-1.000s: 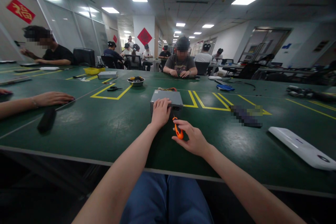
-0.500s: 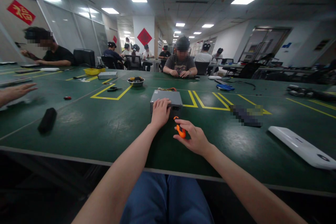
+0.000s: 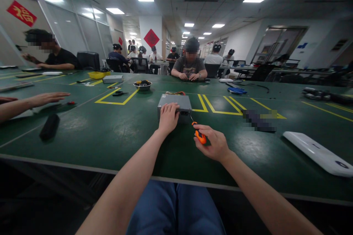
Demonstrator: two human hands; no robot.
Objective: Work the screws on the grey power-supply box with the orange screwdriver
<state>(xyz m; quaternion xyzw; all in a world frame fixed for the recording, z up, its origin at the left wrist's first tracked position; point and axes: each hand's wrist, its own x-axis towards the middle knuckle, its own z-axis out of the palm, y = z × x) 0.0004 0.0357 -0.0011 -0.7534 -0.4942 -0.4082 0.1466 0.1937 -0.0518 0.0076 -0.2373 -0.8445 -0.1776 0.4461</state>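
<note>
A grey metal computer power supply (image 3: 179,100) sits on the green table in front of me, with coloured wires at its far side. My left hand (image 3: 168,119) grips its near side, fingers over the top and thumb by the front face. In my right hand (image 3: 215,144) is a screwdriver (image 3: 200,137) with an orange and black handle, pinched between thumb and fingers. Its thin shaft points up and left to the right edge of the box's front face. Whether the tip touches a screw is too small to tell.
A metal bowl (image 3: 142,86) with tools and pliers (image 3: 120,93) lie beyond, left of the box. A black case (image 3: 50,126) lies left; a white device (image 3: 317,152) lies right. A co-worker's hand (image 3: 49,98) reaches in from the left. Another person (image 3: 190,64) sits opposite.
My right hand has shifted right with the screwdriver, whose shaft now reaches the box's right front edge. My left hand stays put. The co-worker's hand at left has extended farther right.
</note>
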